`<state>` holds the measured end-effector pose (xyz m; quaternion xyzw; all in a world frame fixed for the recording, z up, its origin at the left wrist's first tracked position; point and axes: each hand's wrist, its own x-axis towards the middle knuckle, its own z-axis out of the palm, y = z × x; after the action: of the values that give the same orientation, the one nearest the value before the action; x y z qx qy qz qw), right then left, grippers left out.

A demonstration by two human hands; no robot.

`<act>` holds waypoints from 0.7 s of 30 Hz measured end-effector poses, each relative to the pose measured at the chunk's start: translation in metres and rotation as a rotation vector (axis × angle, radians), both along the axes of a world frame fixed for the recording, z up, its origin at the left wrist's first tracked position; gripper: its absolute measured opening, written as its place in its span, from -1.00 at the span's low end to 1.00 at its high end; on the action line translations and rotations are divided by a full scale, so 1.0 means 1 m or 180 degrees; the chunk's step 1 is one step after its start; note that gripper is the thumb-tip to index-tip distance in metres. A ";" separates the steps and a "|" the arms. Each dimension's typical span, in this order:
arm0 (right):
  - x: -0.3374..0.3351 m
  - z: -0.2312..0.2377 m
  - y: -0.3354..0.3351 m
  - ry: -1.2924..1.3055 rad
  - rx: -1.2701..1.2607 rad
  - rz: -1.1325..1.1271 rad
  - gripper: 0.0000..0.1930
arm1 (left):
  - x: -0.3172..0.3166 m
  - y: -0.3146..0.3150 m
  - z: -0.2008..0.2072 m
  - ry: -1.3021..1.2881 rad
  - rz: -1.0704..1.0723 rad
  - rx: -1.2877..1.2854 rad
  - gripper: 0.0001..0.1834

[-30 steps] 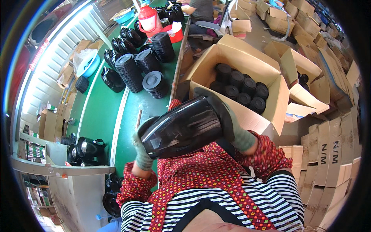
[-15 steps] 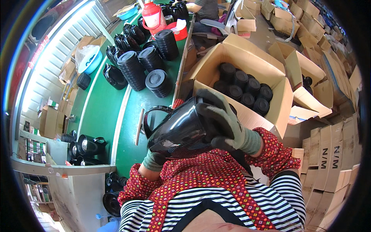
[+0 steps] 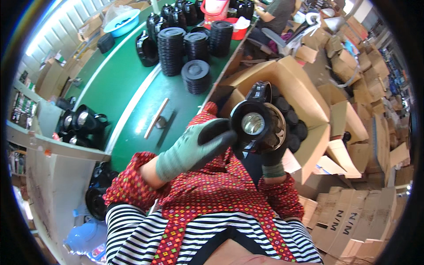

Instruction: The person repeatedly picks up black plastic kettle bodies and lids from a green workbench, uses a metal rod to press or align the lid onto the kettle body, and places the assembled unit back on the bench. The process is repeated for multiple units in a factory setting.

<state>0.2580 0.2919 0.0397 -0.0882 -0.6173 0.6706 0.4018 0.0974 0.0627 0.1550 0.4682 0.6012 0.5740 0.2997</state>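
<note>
A glossy black jug point(image 3: 250, 106) with a handle stands out in front of me, its round end facing up and a shiny metal inside showing. My right hand point(image 3: 274, 160), in a green glove with dark palm, grips it from below; the jug hides most of those fingers. To the left of the jug is my left hand point(image 3: 201, 142), gloved the same way. Its fingers stretch toward the jug's side with the thumb apart, and it holds nothing. Whether the fingertips touch the jug I cannot tell.
Beyond the jug, an open carton point(image 3: 304, 88) holds several black round-topped pieces point(image 3: 298, 130). Stacks of black round lids point(image 3: 195, 73) stand on the green table point(image 3: 132, 99), near a wooden strip point(image 3: 157, 118). Flat cartons point(image 3: 340, 216) lie at right. A person point(image 3: 278, 15) sits at the far end.
The jug has turned from lying sideways to showing its round end, and sits farther right. My left hand has come from beneath it to its left; my right hand now grips it from below.
</note>
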 end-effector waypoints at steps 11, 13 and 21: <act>0.007 -0.012 0.014 -0.0482 0.0854 -0.0525 -0.54 | 0.030 -0.007 0.028 0.1439 0.0483 0.0496 0.04; 0.008 -0.012 0.010 -0.0215 0.0305 -0.0217 -0.52 | 0.030 -0.004 0.025 0.1709 0.0521 0.0170 -0.06; 0.012 0.020 -0.022 0.1068 -0.1494 0.0952 -0.33 | 0.024 0.007 -0.025 0.0861 0.0843 0.0449 -0.40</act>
<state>0.2697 0.2700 0.0594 0.0250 -0.3771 0.8514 0.3637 0.1210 0.0696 0.1299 0.4777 0.6506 0.5810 0.1046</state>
